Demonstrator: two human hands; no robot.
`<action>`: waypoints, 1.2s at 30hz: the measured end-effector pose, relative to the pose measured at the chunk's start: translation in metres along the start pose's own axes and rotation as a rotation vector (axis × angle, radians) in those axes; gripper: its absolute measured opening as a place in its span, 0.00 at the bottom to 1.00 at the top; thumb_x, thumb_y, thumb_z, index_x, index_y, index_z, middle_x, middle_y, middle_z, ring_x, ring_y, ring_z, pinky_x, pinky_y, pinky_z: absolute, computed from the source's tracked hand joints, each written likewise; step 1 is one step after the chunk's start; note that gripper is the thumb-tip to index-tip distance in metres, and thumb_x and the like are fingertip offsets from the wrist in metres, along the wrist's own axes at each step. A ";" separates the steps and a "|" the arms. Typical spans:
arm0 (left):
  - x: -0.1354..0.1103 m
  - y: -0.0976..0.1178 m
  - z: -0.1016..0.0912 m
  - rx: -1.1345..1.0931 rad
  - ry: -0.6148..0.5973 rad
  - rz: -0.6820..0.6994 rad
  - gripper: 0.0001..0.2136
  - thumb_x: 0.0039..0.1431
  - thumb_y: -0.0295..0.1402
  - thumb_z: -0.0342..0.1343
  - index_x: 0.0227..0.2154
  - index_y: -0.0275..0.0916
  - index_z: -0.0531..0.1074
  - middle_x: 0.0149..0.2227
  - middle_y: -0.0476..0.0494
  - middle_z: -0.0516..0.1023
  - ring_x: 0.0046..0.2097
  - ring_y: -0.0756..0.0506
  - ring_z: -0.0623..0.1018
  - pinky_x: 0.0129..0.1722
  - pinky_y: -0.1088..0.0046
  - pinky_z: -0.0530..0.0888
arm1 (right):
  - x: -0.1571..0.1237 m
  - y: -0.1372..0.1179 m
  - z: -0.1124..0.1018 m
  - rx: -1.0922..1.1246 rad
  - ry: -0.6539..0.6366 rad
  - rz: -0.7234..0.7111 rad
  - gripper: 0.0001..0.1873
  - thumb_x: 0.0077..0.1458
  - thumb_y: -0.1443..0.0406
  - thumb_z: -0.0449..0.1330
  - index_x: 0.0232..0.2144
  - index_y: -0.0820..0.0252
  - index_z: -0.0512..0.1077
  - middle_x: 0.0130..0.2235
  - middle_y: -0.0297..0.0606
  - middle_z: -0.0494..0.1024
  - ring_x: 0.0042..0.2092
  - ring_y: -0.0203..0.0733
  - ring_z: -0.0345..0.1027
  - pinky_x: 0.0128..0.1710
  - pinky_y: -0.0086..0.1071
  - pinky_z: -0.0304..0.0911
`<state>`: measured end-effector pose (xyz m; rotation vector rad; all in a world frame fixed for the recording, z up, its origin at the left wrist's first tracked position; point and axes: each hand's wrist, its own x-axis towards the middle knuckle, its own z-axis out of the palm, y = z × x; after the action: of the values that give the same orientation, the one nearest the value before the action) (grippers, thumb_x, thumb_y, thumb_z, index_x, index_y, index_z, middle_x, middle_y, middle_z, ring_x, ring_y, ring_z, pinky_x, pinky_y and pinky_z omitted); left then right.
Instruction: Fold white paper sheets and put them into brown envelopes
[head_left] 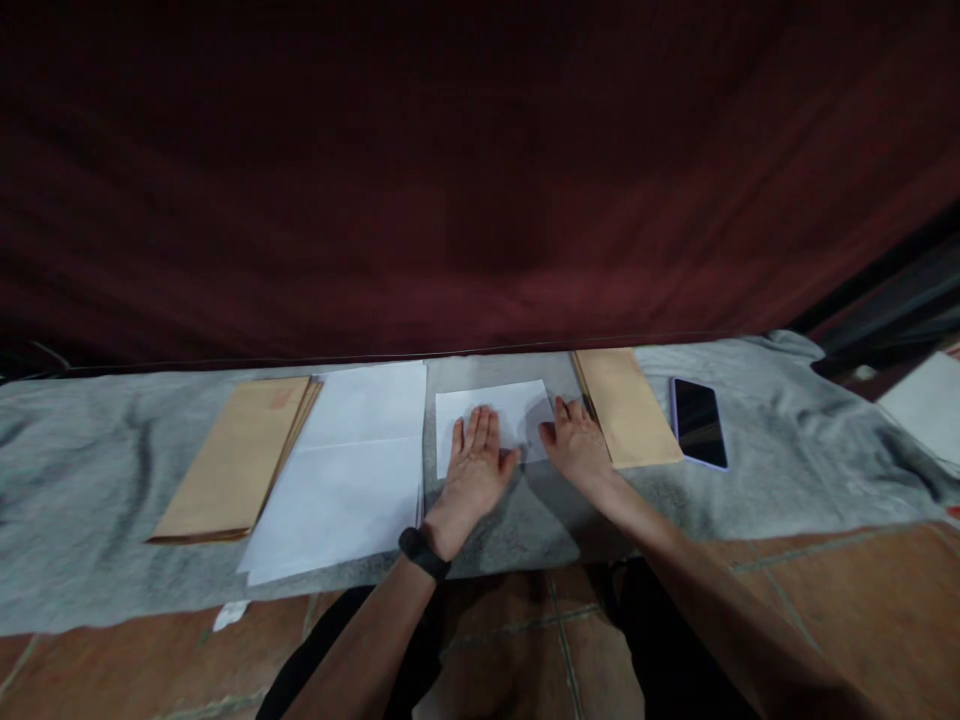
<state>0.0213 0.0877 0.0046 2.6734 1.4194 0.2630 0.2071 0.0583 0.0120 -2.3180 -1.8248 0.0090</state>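
A folded white sheet of paper (517, 398) lies flat on the grey cloth in front of me. My left hand (478, 465) rests on its left half, fingers stretched out, with a dark band around the wrist. At the sheet's right edge is my right hand (577, 445), fingers apart and bent a little, holding nothing that I can see. Just beyond that hand, a small stack of brown envelopes (630, 410) lies to the right. Left of the folded sheet is a stack of larger white sheets (352, 480) with a crease across the top one.
More brown envelopes (232, 450) lie at the left, beside the white stack. A phone (699, 422) with a purple edge is at the right. Dark red fabric (480, 200) rises behind the grey cloth (795, 450). A white scrap (230, 614) lies near the front edge, by the tiled floor.
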 end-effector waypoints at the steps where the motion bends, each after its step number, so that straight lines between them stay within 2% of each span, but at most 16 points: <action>1: -0.002 0.005 0.000 -0.016 -0.011 0.038 0.32 0.68 0.45 0.44 0.68 0.28 0.53 0.70 0.30 0.54 0.72 0.37 0.51 0.70 0.50 0.50 | 0.001 0.001 -0.002 0.006 -0.015 0.017 0.28 0.65 0.61 0.51 0.62 0.74 0.63 0.54 0.60 0.75 0.53 0.57 0.71 0.52 0.42 0.65; 6: -0.009 0.019 0.001 -0.016 -0.041 0.074 0.34 0.67 0.48 0.47 0.68 0.29 0.53 0.71 0.29 0.53 0.73 0.37 0.50 0.70 0.48 0.50 | 0.007 0.009 -0.002 0.125 -0.117 0.096 0.22 0.64 0.60 0.53 0.56 0.68 0.69 0.46 0.52 0.80 0.46 0.51 0.76 0.46 0.36 0.68; 10: -0.008 0.019 0.001 -0.013 -0.035 0.057 0.34 0.67 0.48 0.47 0.68 0.30 0.54 0.71 0.29 0.54 0.72 0.36 0.51 0.69 0.47 0.51 | 0.013 0.017 0.001 0.225 -0.122 0.141 0.16 0.61 0.62 0.56 0.49 0.62 0.73 0.42 0.46 0.82 0.43 0.47 0.77 0.41 0.33 0.67; 14: -0.006 0.021 0.000 -0.018 -0.018 0.042 0.34 0.66 0.47 0.48 0.68 0.30 0.53 0.70 0.30 0.55 0.72 0.36 0.53 0.69 0.48 0.53 | 0.021 0.024 0.000 0.615 -0.246 0.127 0.07 0.56 0.63 0.58 0.29 0.58 0.75 0.27 0.34 0.78 0.31 0.42 0.73 0.28 0.29 0.61; 16: -0.005 0.023 -0.002 -0.013 -0.007 0.029 0.33 0.66 0.45 0.49 0.68 0.30 0.53 0.70 0.30 0.56 0.71 0.37 0.55 0.69 0.50 0.54 | 0.024 0.023 -0.004 0.836 -0.281 0.118 0.09 0.53 0.61 0.58 0.23 0.58 0.72 0.22 0.30 0.73 0.27 0.38 0.68 0.25 0.28 0.57; 19: -0.003 0.027 -0.010 0.005 0.017 0.007 0.31 0.65 0.38 0.49 0.68 0.30 0.55 0.70 0.32 0.56 0.70 0.36 0.59 0.67 0.54 0.58 | 0.026 0.015 -0.016 1.082 -0.215 0.103 0.13 0.51 0.55 0.59 0.23 0.58 0.70 0.21 0.28 0.68 0.24 0.35 0.60 0.23 0.27 0.53; 21: -0.002 0.030 -0.017 -0.005 0.047 -0.010 0.30 0.64 0.34 0.48 0.67 0.31 0.55 0.70 0.32 0.58 0.67 0.36 0.64 0.65 0.55 0.62 | 0.026 0.008 -0.028 1.186 -0.173 0.050 0.15 0.51 0.52 0.60 0.24 0.57 0.70 0.21 0.27 0.66 0.24 0.34 0.58 0.23 0.27 0.53; 23: 0.000 0.030 -0.025 -0.066 0.099 -0.029 0.28 0.64 0.32 0.48 0.67 0.32 0.58 0.66 0.33 0.65 0.63 0.36 0.69 0.62 0.55 0.66 | 0.023 0.001 -0.041 1.233 -0.145 0.002 0.17 0.52 0.50 0.61 0.25 0.57 0.69 0.22 0.27 0.66 0.25 0.34 0.59 0.25 0.27 0.56; 25: 0.003 0.029 -0.033 -0.199 0.185 -0.061 0.24 0.66 0.31 0.46 0.64 0.34 0.62 0.61 0.34 0.72 0.59 0.37 0.72 0.60 0.57 0.68 | 0.020 -0.004 -0.052 1.254 -0.123 -0.026 0.19 0.56 0.48 0.58 0.28 0.57 0.70 0.26 0.30 0.71 0.29 0.36 0.65 0.29 0.28 0.62; 27: 0.006 0.025 -0.038 -0.415 0.294 -0.145 0.19 0.69 0.34 0.43 0.57 0.35 0.70 0.53 0.35 0.78 0.55 0.39 0.76 0.56 0.61 0.71 | 0.018 -0.006 -0.057 1.269 -0.102 -0.009 0.22 0.61 0.47 0.52 0.37 0.57 0.73 0.37 0.37 0.78 0.39 0.41 0.72 0.38 0.31 0.68; 29: 0.009 0.022 -0.041 -0.703 0.393 -0.276 0.19 0.71 0.40 0.42 0.48 0.36 0.75 0.44 0.37 0.82 0.49 0.40 0.79 0.50 0.65 0.75 | 0.016 -0.003 -0.054 1.260 -0.074 0.070 0.24 0.65 0.48 0.47 0.50 0.57 0.72 0.51 0.42 0.77 0.50 0.44 0.72 0.46 0.34 0.69; 31: 0.011 0.020 -0.042 -1.024 0.466 -0.395 0.22 0.71 0.46 0.42 0.44 0.36 0.76 0.41 0.38 0.82 0.45 0.41 0.81 0.46 0.67 0.77 | 0.015 0.001 -0.043 1.224 -0.063 0.178 0.26 0.65 0.49 0.48 0.57 0.56 0.68 0.58 0.44 0.73 0.56 0.46 0.70 0.50 0.37 0.69; 33: 0.013 0.021 -0.043 -1.330 0.491 -0.453 0.23 0.70 0.49 0.42 0.50 0.37 0.72 0.47 0.38 0.81 0.48 0.43 0.81 0.46 0.67 0.77 | 0.014 0.004 -0.030 1.243 -0.153 0.232 0.28 0.65 0.50 0.49 0.59 0.58 0.67 0.58 0.46 0.74 0.56 0.48 0.70 0.50 0.38 0.70; 36: 0.012 0.025 -0.042 -1.706 0.442 -0.511 0.22 0.68 0.48 0.47 0.56 0.39 0.67 0.54 0.37 0.78 0.51 0.43 0.80 0.47 0.67 0.77 | 0.013 0.006 -0.015 1.454 -0.382 0.273 0.28 0.63 0.50 0.51 0.56 0.63 0.70 0.51 0.47 0.80 0.49 0.49 0.76 0.47 0.40 0.72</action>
<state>0.0400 0.0841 0.0515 0.8695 0.9789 1.2780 0.2179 0.0671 0.0269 -1.4109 -0.8851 1.3546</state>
